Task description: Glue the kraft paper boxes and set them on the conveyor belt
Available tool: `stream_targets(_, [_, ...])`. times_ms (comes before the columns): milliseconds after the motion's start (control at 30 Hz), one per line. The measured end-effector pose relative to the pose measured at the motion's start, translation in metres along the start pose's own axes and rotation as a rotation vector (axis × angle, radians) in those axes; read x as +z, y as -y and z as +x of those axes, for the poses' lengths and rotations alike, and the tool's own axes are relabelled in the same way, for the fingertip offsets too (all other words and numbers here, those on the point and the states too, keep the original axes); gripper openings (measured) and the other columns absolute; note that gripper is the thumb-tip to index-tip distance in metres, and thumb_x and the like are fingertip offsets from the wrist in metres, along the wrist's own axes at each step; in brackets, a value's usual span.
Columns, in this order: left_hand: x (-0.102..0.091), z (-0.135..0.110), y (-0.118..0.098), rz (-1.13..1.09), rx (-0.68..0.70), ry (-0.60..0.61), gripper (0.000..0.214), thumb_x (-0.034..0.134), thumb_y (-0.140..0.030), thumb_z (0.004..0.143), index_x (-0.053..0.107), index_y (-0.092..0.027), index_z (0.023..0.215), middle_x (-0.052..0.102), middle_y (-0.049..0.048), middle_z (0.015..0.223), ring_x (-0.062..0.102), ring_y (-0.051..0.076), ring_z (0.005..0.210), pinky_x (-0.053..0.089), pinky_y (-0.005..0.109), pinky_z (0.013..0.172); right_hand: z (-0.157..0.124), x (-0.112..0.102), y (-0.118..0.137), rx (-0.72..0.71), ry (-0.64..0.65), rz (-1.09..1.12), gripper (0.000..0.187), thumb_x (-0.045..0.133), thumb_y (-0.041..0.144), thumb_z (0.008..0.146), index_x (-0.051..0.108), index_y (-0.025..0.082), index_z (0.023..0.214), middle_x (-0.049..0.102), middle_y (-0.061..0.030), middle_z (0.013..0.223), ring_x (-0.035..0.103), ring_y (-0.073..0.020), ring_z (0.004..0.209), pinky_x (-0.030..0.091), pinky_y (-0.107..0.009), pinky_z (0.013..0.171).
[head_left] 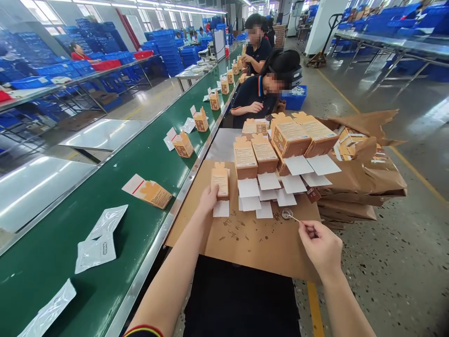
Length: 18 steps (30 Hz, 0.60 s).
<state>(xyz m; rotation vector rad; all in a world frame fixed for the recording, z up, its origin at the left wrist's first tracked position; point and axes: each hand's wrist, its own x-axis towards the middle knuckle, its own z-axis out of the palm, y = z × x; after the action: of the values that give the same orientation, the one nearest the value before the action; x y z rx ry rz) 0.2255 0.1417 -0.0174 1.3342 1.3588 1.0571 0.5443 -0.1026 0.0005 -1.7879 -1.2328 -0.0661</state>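
Observation:
My left hand [209, 197] grips the lower left side of a small brown-and-tan carton [220, 180], which lies on a cardboard sheet [231, 245] with its white flap towards me. My right hand [321, 243] pinches a thin swab-like stick [296, 219]. The stick's far end reaches a small clear round dish [286, 214] at the sheet's right side. Just beyond the dish, similar cartons [264, 154] are stacked in layers, their white flaps [248, 187] sticking out towards me. Dark marks spot the sheet between my hands.
A green conveyor belt [140, 234] runs along my left, carrying open cartons [154, 193] and silver pouches [96, 252]. Two co-workers [259, 93] are beside it ahead. Brown paper-wrapped packs [361, 173] stand at the right; a blue bin [294, 99] lies beyond.

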Motion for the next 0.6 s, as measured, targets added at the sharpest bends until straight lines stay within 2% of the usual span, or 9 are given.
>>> stream_targets(67, [-0.022, -0.025, 0.001, -0.108, -0.071, -0.011, 0.070, 0.078, -0.082, 0.089, 0.080, -0.021, 0.123, 0.086, 0.0209, 0.136, 0.081, 0.043, 0.133, 0.065, 0.060, 0.113, 0.007, 0.007, -0.005, -0.012, 0.053, -0.019, 0.047, 0.068, 0.061, 0.107, 0.079, 0.025, 0.079, 0.074, -0.0036, 0.064, 0.065, -0.0179, 0.052, 0.055, -0.029, 0.056])
stream_targets(167, [-0.049, -0.067, 0.003, -0.327, -0.180, 0.014, 0.085, 0.097, -0.077, 0.078, 0.076, -0.021, 0.139, 0.078, 0.0214, 0.157, 0.077, 0.042, 0.144, 0.065, 0.056, 0.118, 0.015, 0.016, -0.009, -0.039, 0.111, -0.036, 0.048, 0.064, 0.059, 0.106, 0.073, 0.026, 0.073, 0.071, -0.0031, 0.062, 0.063, -0.0179, 0.052, 0.053, -0.030, 0.056])
stream_targets(300, [-0.058, -0.107, 0.006, -0.361, -0.220, 0.056, 0.090, 0.110, -0.067, 0.067, 0.076, -0.020, 0.137, 0.078, 0.0225, 0.156, 0.077, 0.044, 0.144, 0.065, 0.057, 0.119, 0.019, 0.015, -0.014, -0.045, 0.140, -0.033, 0.044, 0.066, 0.057, 0.105, 0.077, 0.025, 0.076, 0.072, -0.0046, 0.063, 0.066, -0.0194, 0.053, 0.053, -0.031, 0.054])
stream_targets(400, [-0.053, -0.118, 0.009, -0.300, -0.215, 0.054, 0.090, 0.113, -0.063, 0.063, 0.074, -0.021, 0.133, 0.083, 0.0205, 0.147, 0.079, 0.043, 0.141, 0.064, 0.060, 0.122, 0.008, 0.010, -0.009, -0.014, 0.036, -0.002, 0.039, 0.073, 0.054, 0.103, 0.083, 0.024, 0.082, 0.075, -0.0058, 0.066, 0.068, -0.0201, 0.055, 0.057, -0.032, 0.056])
stream_targets(467, [-0.052, -0.119, 0.010, -0.269, -0.208, 0.051, 0.091, 0.114, -0.059, 0.061, 0.073, -0.022, 0.134, 0.084, 0.0186, 0.143, 0.080, 0.041, 0.138, 0.064, 0.061, 0.121, -0.009, 0.013, 0.006, 0.007, 0.002, 0.097, 0.034, 0.077, 0.051, 0.104, 0.086, 0.023, 0.087, 0.078, -0.0062, 0.070, 0.070, -0.0200, 0.056, 0.059, -0.032, 0.056])
stream_targets(500, [-0.052, -0.118, 0.010, -0.259, -0.202, 0.050, 0.091, 0.114, -0.056, 0.060, 0.072, -0.023, 0.134, 0.085, 0.0177, 0.142, 0.081, 0.041, 0.136, 0.065, 0.061, 0.120, -0.020, 0.018, 0.018, 0.015, 0.024, 0.170, 0.032, 0.078, 0.049, 0.105, 0.087, 0.023, 0.089, 0.080, -0.0063, 0.072, 0.071, -0.0198, 0.056, 0.060, -0.031, 0.055])
stream_targets(600, [-0.051, -0.118, 0.011, -0.224, -0.172, 0.053, 0.092, 0.114, -0.052, 0.059, 0.068, -0.026, 0.134, 0.085, 0.0151, 0.139, 0.083, 0.039, 0.132, 0.068, 0.060, 0.116, -0.054, 0.043, 0.059, 0.021, 0.225, 0.363, 0.029, 0.074, 0.041, 0.109, 0.087, 0.024, 0.089, 0.079, -0.0044, 0.072, 0.069, -0.0173, 0.055, 0.059, -0.028, 0.053])
